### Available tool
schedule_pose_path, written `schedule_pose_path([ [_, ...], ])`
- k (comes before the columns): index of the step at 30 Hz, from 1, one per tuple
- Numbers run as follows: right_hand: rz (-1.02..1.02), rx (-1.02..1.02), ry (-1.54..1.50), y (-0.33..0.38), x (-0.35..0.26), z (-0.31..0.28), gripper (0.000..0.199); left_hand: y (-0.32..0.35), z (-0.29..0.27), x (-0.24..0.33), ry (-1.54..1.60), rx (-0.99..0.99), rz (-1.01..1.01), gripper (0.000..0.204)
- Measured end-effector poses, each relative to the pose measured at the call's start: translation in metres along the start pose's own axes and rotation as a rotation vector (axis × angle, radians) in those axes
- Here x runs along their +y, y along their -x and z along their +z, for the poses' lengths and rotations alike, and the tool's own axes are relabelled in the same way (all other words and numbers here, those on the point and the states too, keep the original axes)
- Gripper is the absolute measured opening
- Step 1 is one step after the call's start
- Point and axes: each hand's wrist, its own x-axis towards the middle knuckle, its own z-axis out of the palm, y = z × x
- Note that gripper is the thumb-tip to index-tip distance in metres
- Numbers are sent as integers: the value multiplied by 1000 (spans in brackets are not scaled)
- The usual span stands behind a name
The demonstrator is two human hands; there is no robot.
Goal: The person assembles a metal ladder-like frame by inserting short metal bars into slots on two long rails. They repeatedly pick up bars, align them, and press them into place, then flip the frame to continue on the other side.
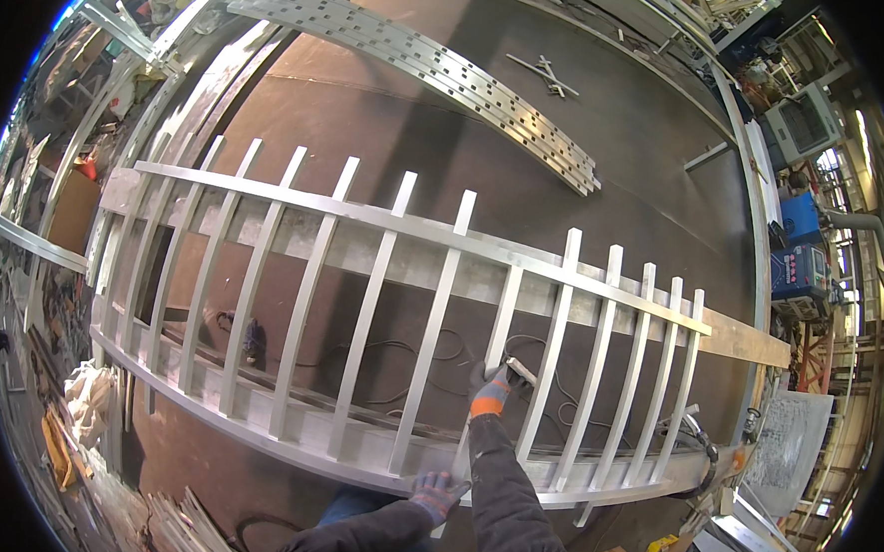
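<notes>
A long ladder-like aluminium railing frame lies across the middle, with silvery upright bars between a far rail (365, 212) and a near rail (254, 428). My right hand (491, 381), in a grey glove with an orange cuff, is closed over one upright bar (504, 314). A short pale block-shaped object (523, 370) sticks out on its right side; its kind is unclear. This bar ends at the far rail, while its neighbours jut past it. My left hand (438, 493), gloved, lies with fingers stretched on the near rail, close to that bar's lower end.
Long slotted metal profiles (423, 63) lie on the far side of the brown worktable (647, 187), near some small crossed bars (544, 76). Cables (438, 351) lie beneath the frame. Metal offcuts (758, 537) pile at lower right; blue machines (800, 270) stand at right.
</notes>
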Motion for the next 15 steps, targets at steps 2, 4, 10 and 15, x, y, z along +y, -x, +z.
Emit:
schedule_pose_path([
  [2, -32, -23, 2, -3, 11, 7, 49, -1, 2, -1, 23, 18, 3, 67],
  [4, -50, -6, -24, -9, 26, 19, 54, -3, 5, -1, 34, 36, 6, 67],
  [10, 50, -61, -244, -27, 54, 47, 55, -4, 14, -2, -1, 55, 5, 66],
  [15, -74, -90, 68, -20, 33, 30, 50, 0, 7, -1, -32, 27, 21, 66],
])
